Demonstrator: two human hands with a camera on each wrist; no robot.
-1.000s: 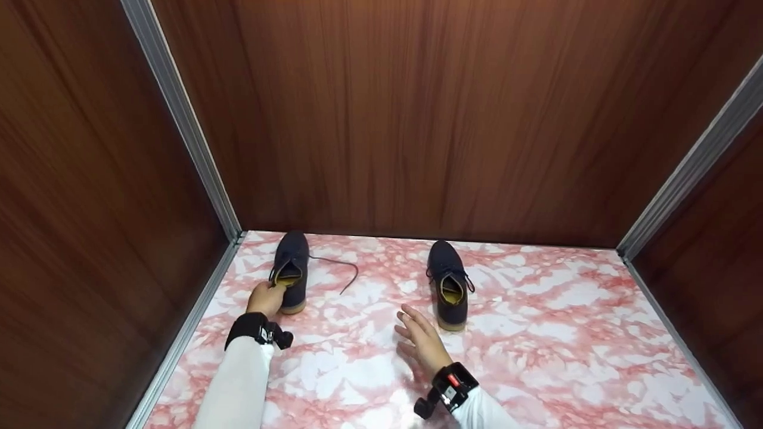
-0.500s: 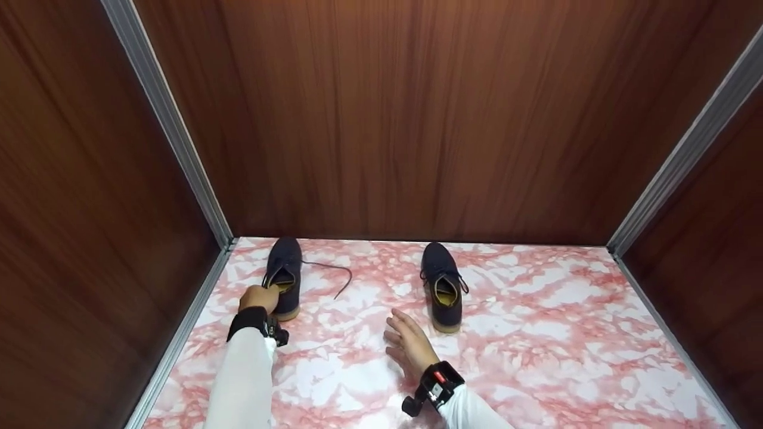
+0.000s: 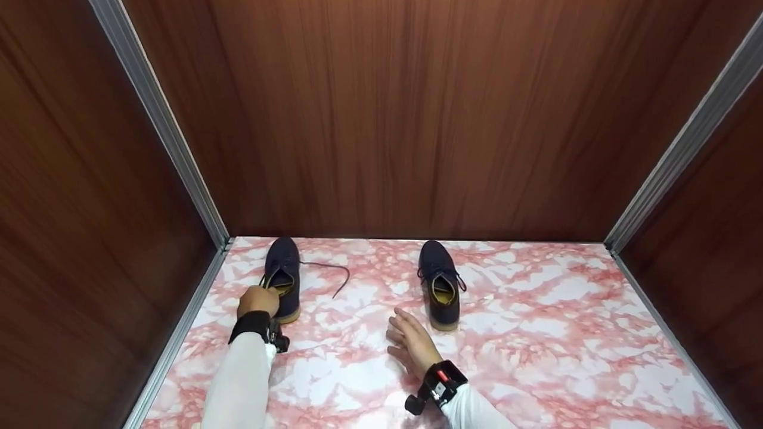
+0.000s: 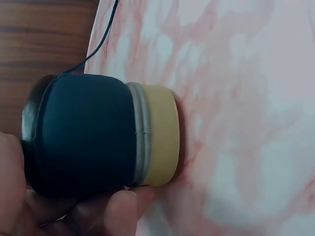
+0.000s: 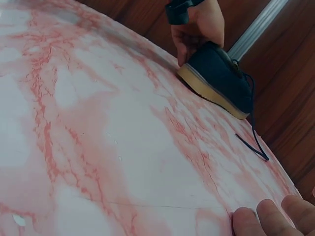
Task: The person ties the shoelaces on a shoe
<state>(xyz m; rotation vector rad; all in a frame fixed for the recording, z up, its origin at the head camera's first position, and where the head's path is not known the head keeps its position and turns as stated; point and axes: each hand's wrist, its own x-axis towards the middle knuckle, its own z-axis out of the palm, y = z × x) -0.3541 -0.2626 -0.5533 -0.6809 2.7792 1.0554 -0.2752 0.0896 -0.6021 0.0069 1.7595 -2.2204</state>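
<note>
Dark navy with a tan sole, the left shoe [image 3: 289,301] stands toe toward the back wall. My left hand [image 3: 257,301] grips its side at the opening, thumb inside and fingers down the outer side, as the left wrist view shows. A loose shoelace [image 3: 334,266] trails from this shoe to the right across the marbled surface. The matching right shoe [image 3: 444,313] stands apart from it, its lace tied in a bow. Close to that shoe's heel, on the near left, my right hand [image 3: 414,344] holds nothing, its fingers extended; their tips [image 5: 248,222] show in the right wrist view.
A pink-and-white marbled surface [image 3: 524,357] lies under both shoes. Brown wood-grain panels enclose it: a back wall [image 3: 381,119], a left wall [image 3: 89,208] and a right wall [image 3: 703,238]. Grey metal strips [image 3: 161,119] run along the corners.
The head view has shifted slightly, so the scene sits a little further left. My left hand stays on the left shoe. My right hand keeps its extended fingers near the right shoe.
</note>
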